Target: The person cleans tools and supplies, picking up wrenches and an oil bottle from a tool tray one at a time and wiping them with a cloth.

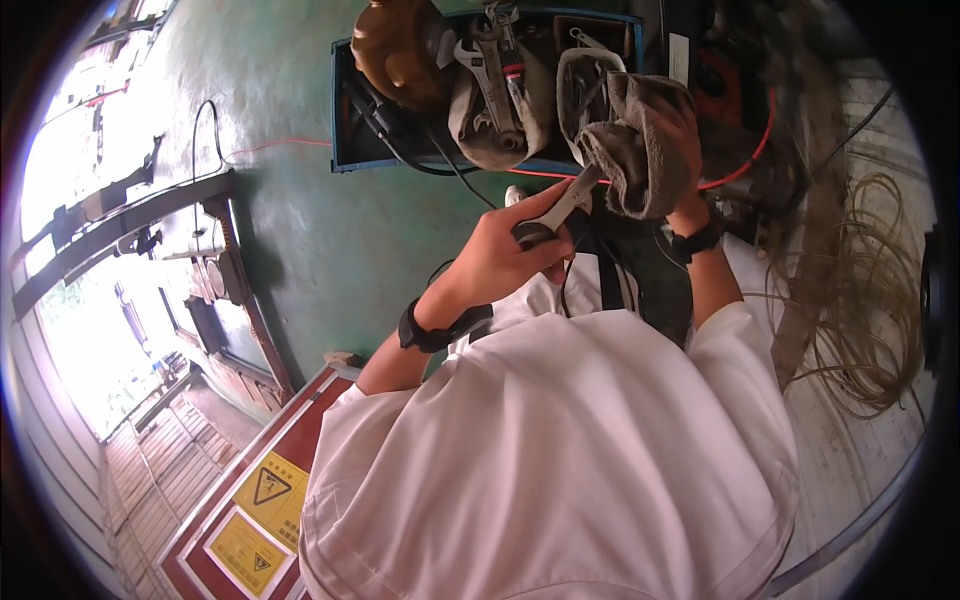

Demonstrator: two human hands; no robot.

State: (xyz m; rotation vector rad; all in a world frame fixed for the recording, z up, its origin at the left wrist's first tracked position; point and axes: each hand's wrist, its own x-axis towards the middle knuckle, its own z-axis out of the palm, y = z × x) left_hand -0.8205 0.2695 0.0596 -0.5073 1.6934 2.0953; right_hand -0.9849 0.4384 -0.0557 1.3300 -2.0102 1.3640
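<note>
My left hand (508, 250) is closed around a metal wrench (577, 193), with the wrench's jaw end near my palm. The wrench's far end meets a grey-brown rag (628, 160), and its tip is hidden there. My right hand (681, 150) grips the rag from the right side, fingers partly covered by the folds. Just beyond my hands, a round cloth bag (500, 148) holds an adjustable wrench (479, 78) and several other tools. Beside it, a second open pouch (567, 90) sits partly behind the rag.
A blue-edged tray (337, 110) carries the bags, a brown rounded object (398, 50) and black cables. A red hose (768, 140) curves at the right, near coiled clear tubing (865, 310). A red board with yellow warning labels (268, 485) stands at lower left.
</note>
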